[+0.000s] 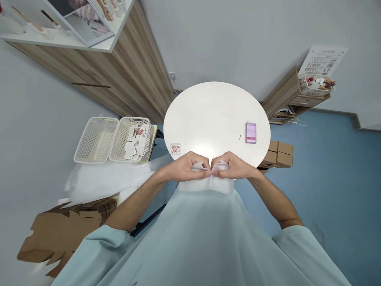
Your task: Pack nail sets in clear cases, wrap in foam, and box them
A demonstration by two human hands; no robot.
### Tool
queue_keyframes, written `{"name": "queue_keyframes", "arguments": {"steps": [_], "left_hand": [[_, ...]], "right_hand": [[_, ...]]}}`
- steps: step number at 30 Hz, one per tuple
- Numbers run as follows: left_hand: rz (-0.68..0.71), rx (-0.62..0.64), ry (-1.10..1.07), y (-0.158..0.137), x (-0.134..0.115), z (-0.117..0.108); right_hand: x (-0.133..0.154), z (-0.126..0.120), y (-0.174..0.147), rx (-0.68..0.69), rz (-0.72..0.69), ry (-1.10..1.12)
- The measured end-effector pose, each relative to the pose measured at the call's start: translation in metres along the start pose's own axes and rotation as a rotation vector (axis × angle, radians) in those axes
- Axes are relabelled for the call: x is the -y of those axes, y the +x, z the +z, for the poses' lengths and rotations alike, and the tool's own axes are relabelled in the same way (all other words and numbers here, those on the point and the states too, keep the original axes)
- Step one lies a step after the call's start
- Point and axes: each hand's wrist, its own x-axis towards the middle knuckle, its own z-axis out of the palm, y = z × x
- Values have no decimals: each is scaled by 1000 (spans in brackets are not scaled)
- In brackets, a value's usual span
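A thin white sheet (222, 185), soft like packing foam or tissue, hangs between my two hands at the near edge of the round table. My left hand (190, 167) pinches it with thumb and fingers. My right hand (232, 166) grips it the same way, and the fingertips of both hands almost meet at the middle. Whether the sheet is a bag or a flat piece I cannot tell. Just beyond my left hand, a small clear case (175, 149) with reddish nail-shaped pieces lies on the table.
The white round table (214, 103) carries a phone-like thing with a blurred purple screen (251, 132) at right. To the left stand two white baskets (97, 139), one holding small cards (135, 145). White sheets (110, 178) and flattened cardboard (65, 230) lie nearer. Brown boxes (279, 154) sit at right.
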Motion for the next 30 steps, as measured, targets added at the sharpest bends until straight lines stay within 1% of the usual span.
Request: {"name": "queue_keyframes", "arguments": {"steps": [2,4,5,7,10,14,20,25,30], "left_hand": [[39,-127,-9,-1,0,4],[43,-231,-4,-1,0,8],[33,-256,1,-1,-1,9],[5,-253,11,-2,-2,8],[-36,-158,11,-3,-3,3],[-73,-45,25,-3,-2,-4],[-114,25,38,-2,-9,-5],[-143,53,74,-2,-11,-5],[-186,117,122,-4,-13,-7]], "right_hand": [[-2,7,-1,-147,-24,30],[-4,12,-3,-269,-43,42],[-5,14,-3,-304,-48,38],[-5,15,-4,-324,-46,15],[-2,13,-6,-287,-32,-36],[6,5,-7,-187,-10,-99],[5,-5,-3,-30,60,-77],[0,-7,2,104,108,-95],[3,-5,4,155,124,-66]]}}
